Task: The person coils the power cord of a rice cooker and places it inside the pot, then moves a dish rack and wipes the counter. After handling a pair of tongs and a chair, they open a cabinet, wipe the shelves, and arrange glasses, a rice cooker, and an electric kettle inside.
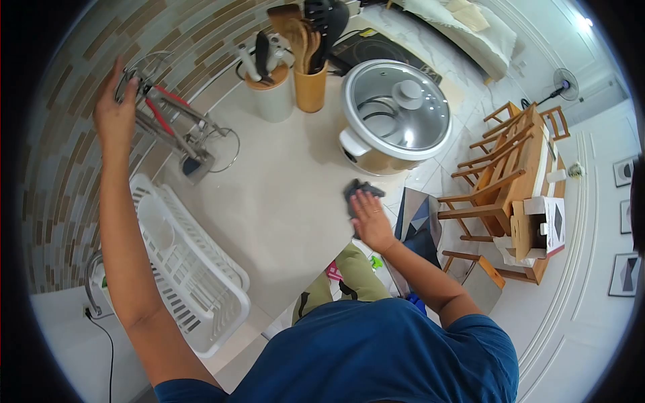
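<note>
At the upper left, my left hand (pixel 115 114) grips the top of a metal rack (pixel 176 124) with wire loops and a red part, its fingers partly hidden behind the wire. The rack leans at a slant over the countertop (pixel 269 195) by the tiled wall. On the right, my right hand (pixel 369 218) presses a crumpled dark grey cloth (pixel 356 193) flat against the counter's edge. Just beyond that hand stands a large round cooker (pixel 386 151) with a glass lid (pixel 383 101).
A white plastic dish rack (pixel 235 295) lies along the counter's left side. A pale canister (pixel 272 101) and a wooden utensil holder (pixel 310 91) stand by the wall. Behind the cooker is a black cooktop (pixel 390 50). Wooden chairs (pixel 490 161) and an open box (pixel 537 228) are farther right.
</note>
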`<act>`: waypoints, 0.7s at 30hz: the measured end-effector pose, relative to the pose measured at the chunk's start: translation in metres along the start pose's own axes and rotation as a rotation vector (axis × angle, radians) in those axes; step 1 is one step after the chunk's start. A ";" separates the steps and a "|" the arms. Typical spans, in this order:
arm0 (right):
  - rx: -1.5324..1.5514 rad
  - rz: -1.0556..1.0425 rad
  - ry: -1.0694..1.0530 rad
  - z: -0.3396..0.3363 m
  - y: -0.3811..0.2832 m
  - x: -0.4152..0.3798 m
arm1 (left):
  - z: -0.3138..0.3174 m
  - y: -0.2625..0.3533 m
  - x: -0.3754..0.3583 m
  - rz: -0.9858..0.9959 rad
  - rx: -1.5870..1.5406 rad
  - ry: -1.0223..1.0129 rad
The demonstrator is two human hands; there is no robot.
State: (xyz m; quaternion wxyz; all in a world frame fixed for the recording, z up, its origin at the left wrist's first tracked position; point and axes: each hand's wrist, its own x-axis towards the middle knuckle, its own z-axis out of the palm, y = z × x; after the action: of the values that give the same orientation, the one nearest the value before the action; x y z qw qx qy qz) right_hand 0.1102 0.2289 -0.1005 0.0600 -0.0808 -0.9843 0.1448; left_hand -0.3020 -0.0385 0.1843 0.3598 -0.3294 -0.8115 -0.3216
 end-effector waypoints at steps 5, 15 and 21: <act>0.055 0.171 0.170 -0.017 0.085 -0.016 | -0.011 0.079 -0.021 0.103 0.001 0.126; 1.387 0.565 0.697 -0.134 0.236 0.091 | 0.138 0.241 -0.171 -1.136 -0.885 -0.939; 1.437 0.425 0.399 -0.185 0.215 0.146 | 0.160 0.267 -0.190 -1.264 -1.203 -0.556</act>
State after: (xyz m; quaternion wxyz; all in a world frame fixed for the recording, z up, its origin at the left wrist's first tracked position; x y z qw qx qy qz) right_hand 0.0241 0.5090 0.0262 0.2450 -0.2339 -0.5827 0.7387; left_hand -0.0577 0.1790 0.0235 -0.3237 -0.0215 -0.5939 -0.7362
